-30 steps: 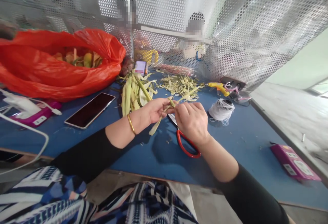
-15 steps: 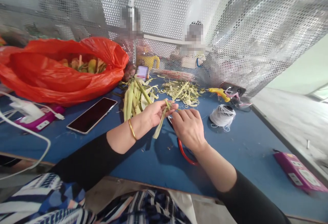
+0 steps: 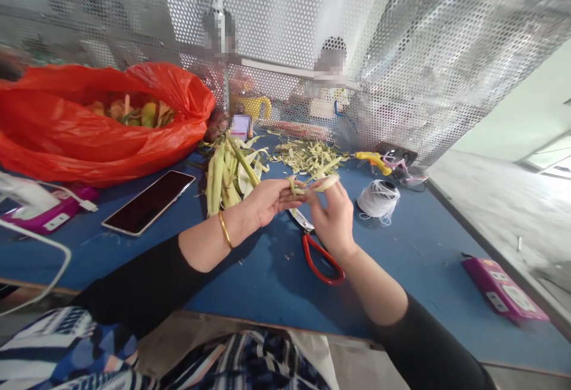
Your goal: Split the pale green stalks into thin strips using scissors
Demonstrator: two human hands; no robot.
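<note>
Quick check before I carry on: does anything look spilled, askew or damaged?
Nothing looks plainly damaged. Slightly untidy: the yarn has loose loops straggling at its base, and the shreds lie in a loose, scattered heap straight on the table.

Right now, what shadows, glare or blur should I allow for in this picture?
Head view: soft shadow on the blue table left of the scissors; head view: pale sheen across the perforated screen; head view: the pale strip in the right hand looks soft-edged; head view: pixelated blocks mask patches by the screen.
</note>
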